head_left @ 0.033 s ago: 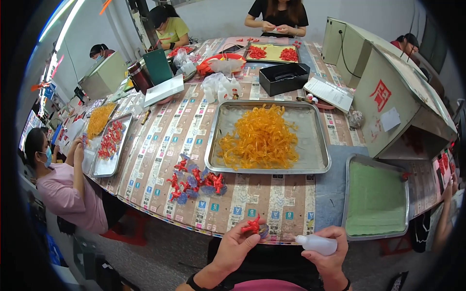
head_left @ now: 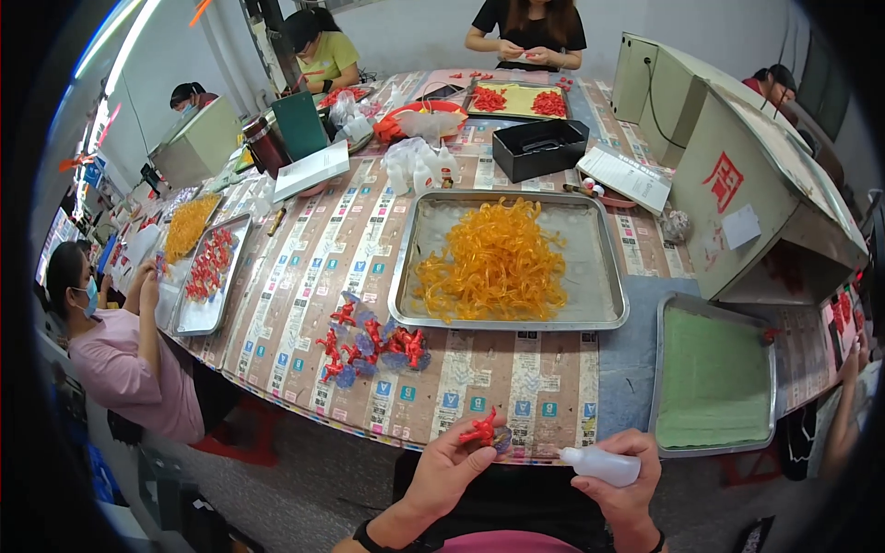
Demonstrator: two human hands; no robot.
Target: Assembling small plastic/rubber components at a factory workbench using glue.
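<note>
Between the thumb and fingers of my left hand (head_left: 450,468) is a small red figurine (head_left: 481,429) with a translucent bluish-purple piece at its lower side. My right hand (head_left: 631,488) grips a white squeeze bottle (head_left: 605,465), tilted so its nozzle points left toward the figurine, a short gap apart. Both hands are at the table's near edge. Ahead to the left lies a loose group of similar red figurines (head_left: 373,346) with purple-blue translucent bases. Beyond my hands, a metal tray (head_left: 590,309) holds a heap of curled orange translucent pieces (head_left: 498,263).
A green-lined tray (head_left: 719,378) lies at the right, below a metal box housing (head_left: 765,194). Further back are a black bin (head_left: 540,149), white bottles in plastic (head_left: 419,168) and an open notebook (head_left: 312,172). Co-workers sit around the table; one (head_left: 138,359) is at the left beside another tray (head_left: 198,318).
</note>
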